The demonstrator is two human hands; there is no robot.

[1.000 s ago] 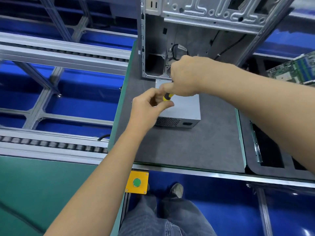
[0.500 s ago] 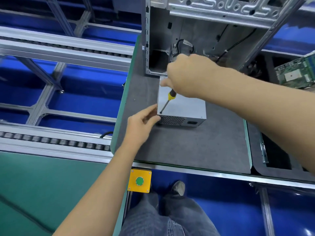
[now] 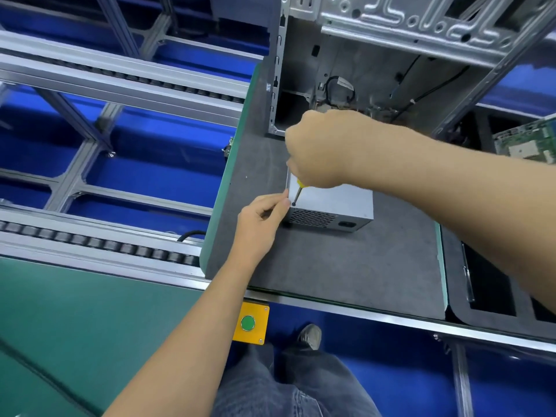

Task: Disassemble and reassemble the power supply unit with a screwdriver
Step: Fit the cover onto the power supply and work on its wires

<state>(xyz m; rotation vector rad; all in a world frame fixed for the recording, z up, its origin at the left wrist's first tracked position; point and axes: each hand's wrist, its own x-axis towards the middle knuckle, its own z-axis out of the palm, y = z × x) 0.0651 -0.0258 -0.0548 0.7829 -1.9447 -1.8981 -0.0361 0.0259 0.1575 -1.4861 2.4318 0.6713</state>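
Grey PSU [image 3: 334, 203] flat on mat; screwdriver [image 3: 297, 192] tip at corner.

Matt grey metal power supply unit [image 3: 337, 200] on rough felt-like mat [image 3: 346, 266].

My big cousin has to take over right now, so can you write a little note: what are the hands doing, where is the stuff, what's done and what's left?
Right hand: grips the yellow-handled screwdriver, tip down at the near left corner of the power supply unit.
Left hand: fingertips hold that same corner steady.
The unit lies flat on the grey mat, in front of the open computer case.
Done: unit is out of the case.
Left: work this corner screw, any others, then reassemble.
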